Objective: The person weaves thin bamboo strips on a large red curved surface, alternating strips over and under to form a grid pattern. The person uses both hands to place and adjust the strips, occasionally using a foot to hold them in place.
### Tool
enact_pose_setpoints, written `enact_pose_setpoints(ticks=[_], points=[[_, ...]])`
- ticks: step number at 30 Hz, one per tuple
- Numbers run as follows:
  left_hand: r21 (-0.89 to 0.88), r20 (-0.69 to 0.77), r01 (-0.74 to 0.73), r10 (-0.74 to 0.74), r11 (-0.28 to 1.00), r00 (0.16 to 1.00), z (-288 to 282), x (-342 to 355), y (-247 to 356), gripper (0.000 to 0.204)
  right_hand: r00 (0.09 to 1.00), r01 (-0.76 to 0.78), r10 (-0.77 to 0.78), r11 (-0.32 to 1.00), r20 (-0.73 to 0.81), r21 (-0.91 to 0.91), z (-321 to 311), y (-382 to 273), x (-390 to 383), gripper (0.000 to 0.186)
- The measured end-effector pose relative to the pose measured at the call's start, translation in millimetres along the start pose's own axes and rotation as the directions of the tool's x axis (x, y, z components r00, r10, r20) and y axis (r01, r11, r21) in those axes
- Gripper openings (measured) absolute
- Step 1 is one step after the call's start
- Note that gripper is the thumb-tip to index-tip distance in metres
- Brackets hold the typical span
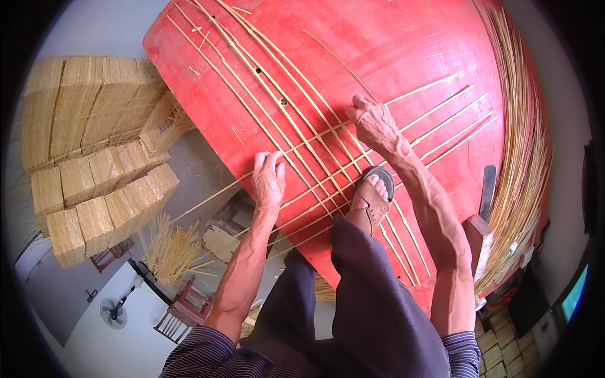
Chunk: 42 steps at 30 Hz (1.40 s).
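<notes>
A lattice of thin pale bamboo strips [302, 137] lies crossed on a red board [428, 44]. My left hand [268, 179] is at the lattice's left side, fingers closed on a long crosswise strip that sticks out past the board's edge. My right hand [372, 126] is closed at the upper right of the crossings, on a strip; its fingertips are partly hidden. A loose strip runs up from it across the board. My sandalled foot [372, 214] presses on the lower part of the lattice.
A long bundle of strips [517, 145] lies along the right, beside a wooden block [479, 239] and a dark flat bar [487, 195]. Stacked woven bundles [88, 107] stand at left, with loose strips [173, 252], small wooden stools [189, 302] and a fan [113, 312] below.
</notes>
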<state>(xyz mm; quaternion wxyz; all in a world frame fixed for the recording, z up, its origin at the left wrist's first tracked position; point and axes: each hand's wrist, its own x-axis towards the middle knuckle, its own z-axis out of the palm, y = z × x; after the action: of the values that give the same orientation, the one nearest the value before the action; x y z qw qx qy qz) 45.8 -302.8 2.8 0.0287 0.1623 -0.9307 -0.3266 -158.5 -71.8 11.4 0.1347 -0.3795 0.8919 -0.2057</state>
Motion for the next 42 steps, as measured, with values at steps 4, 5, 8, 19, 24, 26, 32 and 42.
enact_pose_setpoints(ticks=[4,5,8,19,24,26,32,42], points=[[0.022,0.005,-0.006,0.006,1.0,1.0,3,-2,6,0.031,0.998,0.061,-0.059,0.996,0.028,-0.062,-22,-7,0,0.002],[0.005,0.017,0.014,-0.014,1.0,1.0,4,-4,7,0.032,0.999,0.03,-0.027,0.997,0.038,-0.073,-17,-6,-1,0.001],[-0.032,0.032,0.024,-0.023,0.999,0.999,8,-7,10,0.033,0.998,-0.053,0.056,0.996,0.038,-0.074,-5,2,-6,0.008],[-0.083,0.048,0.04,-0.037,0.996,0.998,18,-5,23,0.03,0.991,-0.03,0.084,0.904,0.109,-0.426,-51,-46,5,0.009],[0.017,0.042,0.078,-0.078,0.997,0.996,3,-11,12,0.025,0.982,0.069,0.013,0.904,0.188,-0.423,-68,-115,3,0.007],[-0.006,0.011,0.069,-0.069,0.998,0.998,3,-10,6,0.023,0.995,0.083,-0.043,0.868,0.092,-0.49,-77,-125,-7,0.008],[-0.025,-0.051,0.108,-0.109,0.994,0.993,8,-4,10,0.012,0.987,-0.009,0.065,0.937,0.147,-0.349,-86,-117,-50,0.008],[0.013,-0.015,0.057,-0.057,0.998,0.998,15,-3,3,0.013,0.933,-0.183,0.282,0.907,0.225,-0.378,-75,-86,-60,0.008]])
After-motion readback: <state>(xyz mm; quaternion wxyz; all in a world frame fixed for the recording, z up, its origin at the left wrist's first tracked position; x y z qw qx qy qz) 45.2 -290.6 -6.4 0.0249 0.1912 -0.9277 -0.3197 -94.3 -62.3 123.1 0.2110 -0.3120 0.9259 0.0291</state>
